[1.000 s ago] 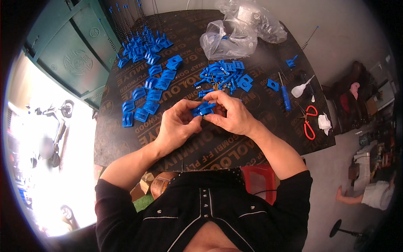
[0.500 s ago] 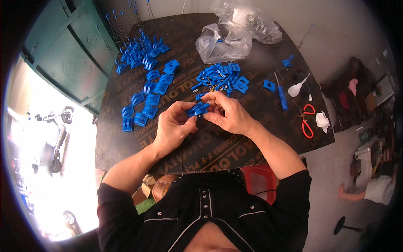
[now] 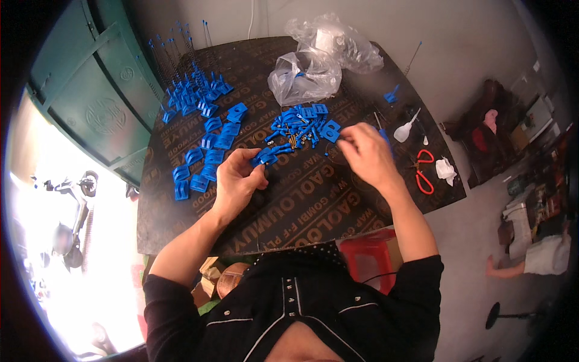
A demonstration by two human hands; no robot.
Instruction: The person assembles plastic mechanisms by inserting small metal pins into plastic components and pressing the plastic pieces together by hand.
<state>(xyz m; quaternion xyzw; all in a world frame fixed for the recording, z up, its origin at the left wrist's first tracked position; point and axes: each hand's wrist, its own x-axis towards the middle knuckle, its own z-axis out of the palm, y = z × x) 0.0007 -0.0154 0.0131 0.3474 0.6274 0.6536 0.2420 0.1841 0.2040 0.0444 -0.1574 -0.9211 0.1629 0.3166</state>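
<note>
Pinched between the thumb and fingers of my left hand [image 3: 236,178] is a blue plastic part [image 3: 265,158], held above the near side of the pile; its full shape is partly hidden by my fingers. My right hand [image 3: 371,157] is over the table to the right, loosely curved with its fingers apart and no object visible in them. Close by it lie a square blue plate with a hole [image 3: 330,130] and a screwdriver [image 3: 382,130], whose blue handle is partly covered by the hand. Ahead, small blue parts [image 3: 295,123] lie heaped with brass-coloured screws [image 3: 294,142].
Curved blue pieces [image 3: 214,155] form rows on the left, below blue bases with upright springs [image 3: 196,90]. Clear plastic bags [image 3: 304,78] sit at the back. Red-handled pliers [image 3: 424,172], a white squeeze bottle [image 3: 405,128] and crumpled tissue [image 3: 446,171] lie at the right.
My right hand has let go of the blue part and moved right, toward the screwdriver. My left hand keeps the part. The whole view has shifted slightly.
</note>
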